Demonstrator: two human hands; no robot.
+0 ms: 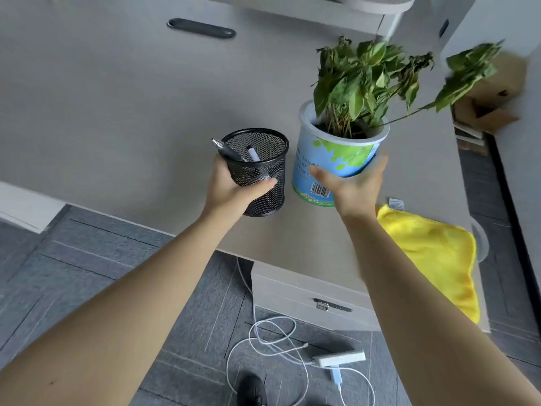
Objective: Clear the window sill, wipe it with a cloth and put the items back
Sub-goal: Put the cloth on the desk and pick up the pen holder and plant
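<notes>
My left hand [231, 187] grips a black mesh pen holder [259, 168] with a couple of pens in it, held just over the pale desk top [117, 112]. Right beside it, my right hand [355, 186] clasps a blue and white plant pot [328, 159] with drooping green leaves [369, 80], tilted a little to the left. A yellow cloth [436, 256] lies flat on the desk's right front corner, below and right of my right hand. No window sill shows in this view.
The desk has a dark oval cable slot [201, 28] at the back. A cardboard box [486, 109] sits at the right. Under the desk stands a drawer unit [307, 297]; white cables [269, 344] and a power strip [341, 358] lie on the grey carpet.
</notes>
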